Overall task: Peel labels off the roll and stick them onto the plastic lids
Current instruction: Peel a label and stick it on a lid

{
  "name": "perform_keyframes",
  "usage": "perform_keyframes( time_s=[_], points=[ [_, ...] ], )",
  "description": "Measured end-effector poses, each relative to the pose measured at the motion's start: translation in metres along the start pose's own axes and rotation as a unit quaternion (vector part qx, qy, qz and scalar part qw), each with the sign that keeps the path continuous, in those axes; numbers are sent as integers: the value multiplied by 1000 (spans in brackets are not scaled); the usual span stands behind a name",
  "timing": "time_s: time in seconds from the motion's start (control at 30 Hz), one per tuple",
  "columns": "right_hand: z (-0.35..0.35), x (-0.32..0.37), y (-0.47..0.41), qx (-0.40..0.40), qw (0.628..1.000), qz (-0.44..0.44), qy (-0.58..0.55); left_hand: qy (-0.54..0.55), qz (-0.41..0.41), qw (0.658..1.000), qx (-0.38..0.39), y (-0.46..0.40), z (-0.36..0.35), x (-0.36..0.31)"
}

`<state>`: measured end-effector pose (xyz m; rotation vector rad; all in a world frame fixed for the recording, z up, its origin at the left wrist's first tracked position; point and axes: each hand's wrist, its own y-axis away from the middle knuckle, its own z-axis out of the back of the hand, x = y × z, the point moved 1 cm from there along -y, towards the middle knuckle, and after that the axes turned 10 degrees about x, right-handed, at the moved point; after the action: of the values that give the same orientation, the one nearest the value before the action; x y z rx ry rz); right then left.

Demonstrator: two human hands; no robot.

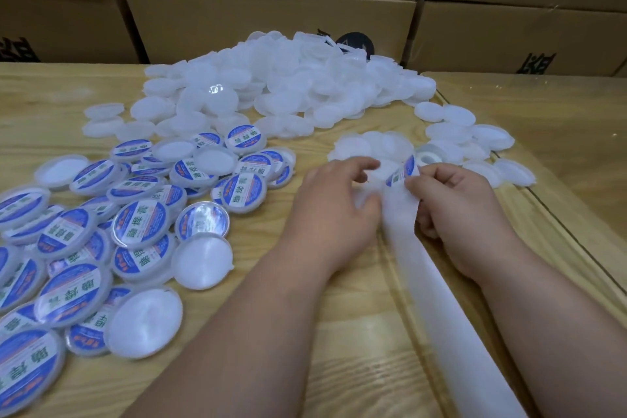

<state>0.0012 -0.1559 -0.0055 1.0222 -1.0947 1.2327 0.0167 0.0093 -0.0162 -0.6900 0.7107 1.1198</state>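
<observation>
A blue and white round label (403, 171) lifts off the white backing strip (437, 285), which trails toward me across the table. My right hand (451, 204) pinches the label's edge and the strip. My left hand (336, 207) curls its fingers round a blank white lid (368, 192), mostly hidden under them. The label roll (428, 155) sits just beyond my right hand. A big heap of blank lids (281, 88) lies behind. Labelled lids (135, 210) are piled at the left.
Cardboard boxes (268, 20) are stacked along the back of the wooden table (356, 332). More blank lids (475, 136) are scattered at the right, near a glass sheet's edge (576, 248) on the tabletop.
</observation>
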Motion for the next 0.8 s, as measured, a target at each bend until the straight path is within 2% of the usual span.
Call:
perform_keyframes(
  time_s=[0.07,0.3,0.63,0.8],
  points=[
    [0,0,-1,0,1000,-3,0,-107,10,994,36,1,-3,1],
    [0,-1,-1,5,1000,-8,26,-119,22,992,42,1,0,-1],
    [-1,3,9,-26,993,16,112,-65,33,996,42,2,1,0],
    [1,-1,7,-28,994,18,106,-12,21,1000,-10,0,2,1]
  ],
)
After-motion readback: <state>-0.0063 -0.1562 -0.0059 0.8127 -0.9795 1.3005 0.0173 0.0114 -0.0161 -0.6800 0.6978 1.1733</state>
